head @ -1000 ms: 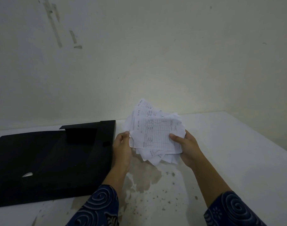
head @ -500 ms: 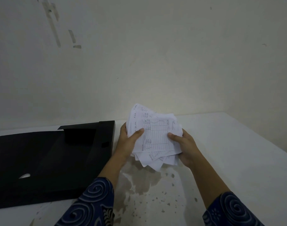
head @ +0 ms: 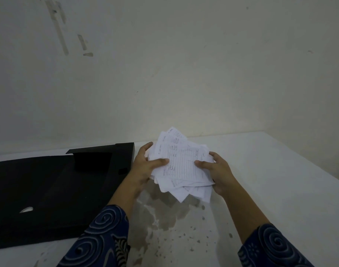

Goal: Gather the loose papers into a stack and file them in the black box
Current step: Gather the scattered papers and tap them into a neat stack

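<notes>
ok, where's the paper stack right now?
Head view, centre: the paper stack is held above the table between the left hand and right hand, just right of the open black box.

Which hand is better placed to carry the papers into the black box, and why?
Probably the left hand: it already holds the papers on the side nearest the black box, which lies open at the left. The right hand is on the far side.

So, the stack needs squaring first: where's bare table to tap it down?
Bare table lies right of the right hand, out to the far wall. Directly below the papers is stained but free. Left is crowded: the open black box fills it.
</notes>
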